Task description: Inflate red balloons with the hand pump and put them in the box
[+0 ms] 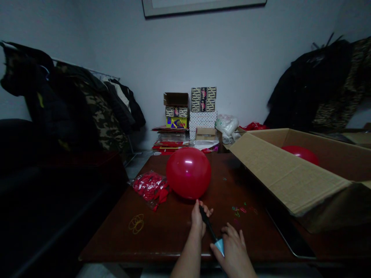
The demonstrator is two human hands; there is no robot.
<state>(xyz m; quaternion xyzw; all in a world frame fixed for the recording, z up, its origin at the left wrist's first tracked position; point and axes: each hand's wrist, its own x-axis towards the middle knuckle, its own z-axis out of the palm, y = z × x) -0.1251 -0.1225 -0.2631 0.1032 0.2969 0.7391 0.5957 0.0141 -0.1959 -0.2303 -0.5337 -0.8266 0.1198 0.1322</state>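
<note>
An inflated red balloon (188, 173) stands over the table with its neck toward me. My left hand (198, 218) is closed at the balloon's neck, its thumb and finger pinched together there. A hand balloon pump with a black front part (207, 221) and a light blue body (220, 246) slants down from the left hand. My right hand (233, 247) is closed around the blue body, covering most of it. Whether the pump's tip sits inside the balloon neck is hidden by the left fingers.
A clear bag of red balloons (149, 187) and yellow rings (136, 224) lie left on the brown table (162, 241). Small coloured bands (239, 209) lie to the right. A dark flat tablet-like thing (290, 233) sits beside an open cardboard box (290, 170) holding another red balloon (301, 153).
</note>
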